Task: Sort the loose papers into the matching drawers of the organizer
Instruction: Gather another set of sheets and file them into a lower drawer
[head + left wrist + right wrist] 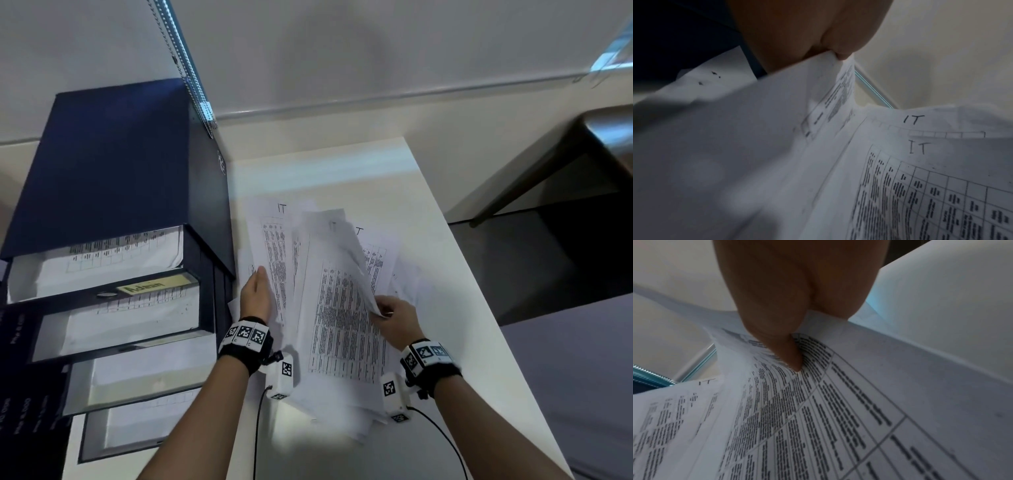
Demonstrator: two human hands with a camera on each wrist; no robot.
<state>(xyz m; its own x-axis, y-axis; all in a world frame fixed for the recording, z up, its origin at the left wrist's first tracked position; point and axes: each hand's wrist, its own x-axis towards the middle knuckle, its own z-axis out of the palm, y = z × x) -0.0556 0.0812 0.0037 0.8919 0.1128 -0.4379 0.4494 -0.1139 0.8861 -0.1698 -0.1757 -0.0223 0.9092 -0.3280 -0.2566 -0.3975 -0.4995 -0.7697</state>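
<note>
Both hands are working a pile of loose white printed papers (337, 308) on the white bench (455, 274), right of the dark blue multi-drawer organizer (113, 178).

L hand (257, 296) is lying on the pile's left side w/ fingers straight; the left wrist view is showing its fingertips (842, 53) touching a lifted sheet edge. R hand (397, 320) is pinching the near corner of one table-printed sheet (352, 260) btwn thumb and fingers, raising it off the pile. Several sheets are showing handwritten "IT" at the far end. Organizer is standing at the bench's left edge, drawers pulled out toward the near side, papers inside; one drawer is carrying a yellow "Admin" label (156, 286).
</note>
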